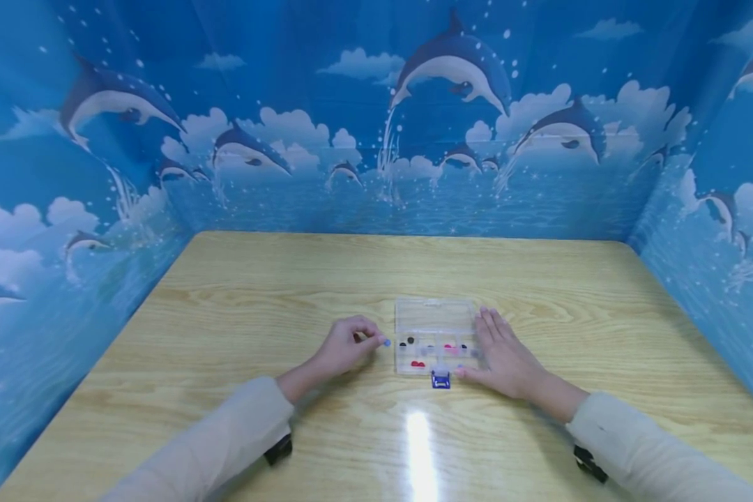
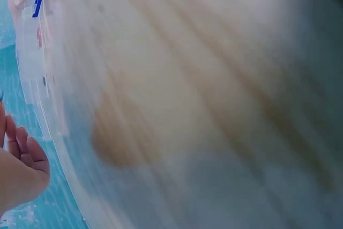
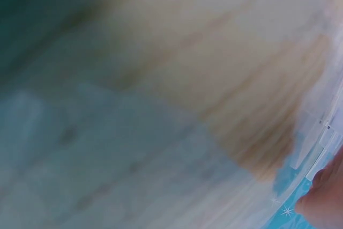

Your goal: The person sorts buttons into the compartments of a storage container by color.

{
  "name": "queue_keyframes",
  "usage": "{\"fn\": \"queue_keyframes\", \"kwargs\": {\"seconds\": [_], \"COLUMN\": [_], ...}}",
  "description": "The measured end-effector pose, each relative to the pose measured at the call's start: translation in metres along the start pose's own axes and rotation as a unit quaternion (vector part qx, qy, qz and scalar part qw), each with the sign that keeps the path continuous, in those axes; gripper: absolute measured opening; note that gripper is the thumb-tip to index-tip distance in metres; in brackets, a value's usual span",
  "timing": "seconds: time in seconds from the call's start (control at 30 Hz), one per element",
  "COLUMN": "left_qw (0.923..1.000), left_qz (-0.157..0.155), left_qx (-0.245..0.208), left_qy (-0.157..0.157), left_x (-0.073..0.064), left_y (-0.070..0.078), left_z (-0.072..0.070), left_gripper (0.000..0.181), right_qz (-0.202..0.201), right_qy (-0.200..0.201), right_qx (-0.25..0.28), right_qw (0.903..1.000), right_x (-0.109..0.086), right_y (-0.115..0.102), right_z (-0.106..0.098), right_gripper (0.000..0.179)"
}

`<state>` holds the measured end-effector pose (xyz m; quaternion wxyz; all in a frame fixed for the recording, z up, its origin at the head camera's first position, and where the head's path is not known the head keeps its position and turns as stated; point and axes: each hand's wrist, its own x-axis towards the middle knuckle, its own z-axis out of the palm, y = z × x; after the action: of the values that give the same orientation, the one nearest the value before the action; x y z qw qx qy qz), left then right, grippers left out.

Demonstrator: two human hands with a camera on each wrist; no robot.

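A clear plastic compartment box point(image 1: 404, 369) lies on the table with its transparent lid point(image 1: 435, 315) folded back. Small red pieces point(image 1: 417, 364), black pieces point(image 1: 411, 340) and pink-red pieces point(image 1: 450, 347) sit in separate compartments. Just left of the box, my left hand point(image 1: 345, 345) pinches a small blue bead point(image 1: 386, 342) between thumb and finger. With fingers extended, my right hand point(image 1: 507, 359) rests along the box's right side, its thumb near the front edge. A dark blue clip-like piece point(image 1: 440, 380) is at the box's front edge.
The wood-grain table point(image 1: 276, 279) extends around the box on all sides. Blue dolphin-print curtains point(image 1: 326, 188) stand behind it and along both sides. Light glares off the tabletop in front of the box.
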<state>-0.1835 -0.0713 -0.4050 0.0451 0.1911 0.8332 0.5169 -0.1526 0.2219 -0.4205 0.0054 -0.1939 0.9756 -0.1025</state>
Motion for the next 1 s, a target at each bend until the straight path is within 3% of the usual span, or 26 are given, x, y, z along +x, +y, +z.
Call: {"fn": "queue_keyframes", "kwargs": {"seconds": [0.53, 0.8, 1.0], "left_qw": [0.9998, 0.9997, 0.9992], "left_qz": [-0.017, 0.017, 0.026], "left_qx": [-0.008, -0.014, -0.005], "left_qy": [-0.006, -0.012, -0.03], "left_x": [0.008, 0.014, 0.019], "left_y": [0.008, 0.013, 0.022], "left_z": [0.016, 0.027, 0.036], "left_gripper": [0.011, 0.009, 0.008], "right_qz": [0.001, 0.003, 0.0], "right_qy": [-0.002, -0.002, 0.004], "right_qx": [-0.001, -0.003, -0.005], "right_qw": [1.0, 1.0, 1.0], "right_x": [0.0, 0.0, 0.0], "right_y": [0.0, 0.0, -0.001], "right_z": [0.0, 0.0, -0.001], "right_gripper": [0.102, 0.102, 0.102]}}
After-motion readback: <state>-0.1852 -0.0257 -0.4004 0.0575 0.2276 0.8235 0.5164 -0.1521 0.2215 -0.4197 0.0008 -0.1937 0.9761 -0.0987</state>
